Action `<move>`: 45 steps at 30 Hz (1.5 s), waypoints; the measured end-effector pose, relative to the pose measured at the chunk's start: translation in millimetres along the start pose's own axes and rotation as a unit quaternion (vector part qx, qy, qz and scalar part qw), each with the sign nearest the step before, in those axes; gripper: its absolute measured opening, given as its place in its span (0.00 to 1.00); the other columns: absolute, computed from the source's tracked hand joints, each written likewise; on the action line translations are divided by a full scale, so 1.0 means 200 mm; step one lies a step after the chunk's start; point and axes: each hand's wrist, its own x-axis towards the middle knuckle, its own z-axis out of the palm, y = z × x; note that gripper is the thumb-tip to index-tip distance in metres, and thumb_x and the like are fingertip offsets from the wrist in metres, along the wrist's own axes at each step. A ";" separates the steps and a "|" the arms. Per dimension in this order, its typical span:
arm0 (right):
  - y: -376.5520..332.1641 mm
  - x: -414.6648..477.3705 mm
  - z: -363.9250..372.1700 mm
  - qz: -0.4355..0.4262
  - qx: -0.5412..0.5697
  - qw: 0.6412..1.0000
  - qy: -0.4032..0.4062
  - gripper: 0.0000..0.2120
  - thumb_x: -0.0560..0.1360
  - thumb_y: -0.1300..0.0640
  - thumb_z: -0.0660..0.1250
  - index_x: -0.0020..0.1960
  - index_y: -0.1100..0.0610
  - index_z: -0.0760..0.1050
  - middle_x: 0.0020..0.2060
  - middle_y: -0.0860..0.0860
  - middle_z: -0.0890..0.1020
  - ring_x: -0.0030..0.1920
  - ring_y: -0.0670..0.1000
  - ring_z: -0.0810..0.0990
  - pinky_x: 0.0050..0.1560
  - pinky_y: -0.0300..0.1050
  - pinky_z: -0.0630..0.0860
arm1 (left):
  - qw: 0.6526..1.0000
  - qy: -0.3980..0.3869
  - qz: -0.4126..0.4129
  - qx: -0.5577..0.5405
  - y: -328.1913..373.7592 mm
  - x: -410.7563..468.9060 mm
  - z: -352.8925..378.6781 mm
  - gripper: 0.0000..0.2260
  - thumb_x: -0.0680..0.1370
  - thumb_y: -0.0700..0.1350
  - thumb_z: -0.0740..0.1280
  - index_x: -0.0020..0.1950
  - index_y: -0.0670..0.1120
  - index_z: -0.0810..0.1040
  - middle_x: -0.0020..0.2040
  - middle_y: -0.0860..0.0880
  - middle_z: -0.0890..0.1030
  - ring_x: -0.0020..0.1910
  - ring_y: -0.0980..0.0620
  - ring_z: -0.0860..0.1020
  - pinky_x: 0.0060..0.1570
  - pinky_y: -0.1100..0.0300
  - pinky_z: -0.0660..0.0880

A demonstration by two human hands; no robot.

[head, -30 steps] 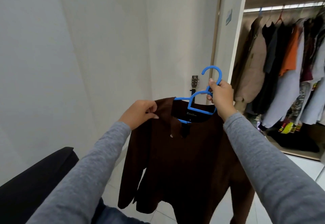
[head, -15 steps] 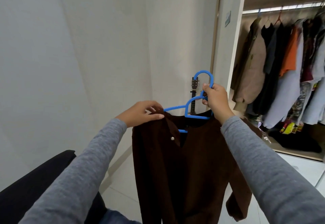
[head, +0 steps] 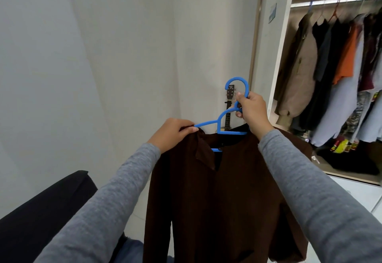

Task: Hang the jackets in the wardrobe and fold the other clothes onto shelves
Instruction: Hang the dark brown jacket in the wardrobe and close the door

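A dark brown jacket (head: 223, 196) hangs in front of me on a blue plastic hanger (head: 231, 118). My right hand (head: 253, 110) grips the hanger's neck just below its hook. My left hand (head: 172, 134) pinches the jacket's left shoulder at the collar, where the hanger's left arm sticks out bare. The jacket's right shoulder sits behind my right wrist. The open wardrobe (head: 283, 35) stands to the right, its rail (head: 334, 0) full of hanging clothes (head: 341, 72).
A guitar headstock (head: 229, 95) leans in the corner behind the hanger. A black chair or sofa edge (head: 41, 217) fills the lower left. Dark folded clothes (head: 351, 159) lie on the wardrobe's lower shelf. White walls close the left and back.
The jacket and hanger have dropped a little and turned. My left hand has pulled the left shoulder along the hanger arm, and the collar has flipped open.
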 end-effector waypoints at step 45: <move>0.27 0.14 -1.10 -0.205 -0.191 0.960 -0.029 0.11 0.77 0.63 0.65 0.54 0.51 0.80 0.46 0.42 0.82 0.48 0.32 0.79 0.53 0.26 0.71 | 0.992 0.098 0.062 -0.044 0.59 0.48 0.51 0.06 0.80 0.46 0.61 0.50 0.47 0.77 0.42 0.50 0.79 0.40 0.56 0.75 0.41 0.68 0.69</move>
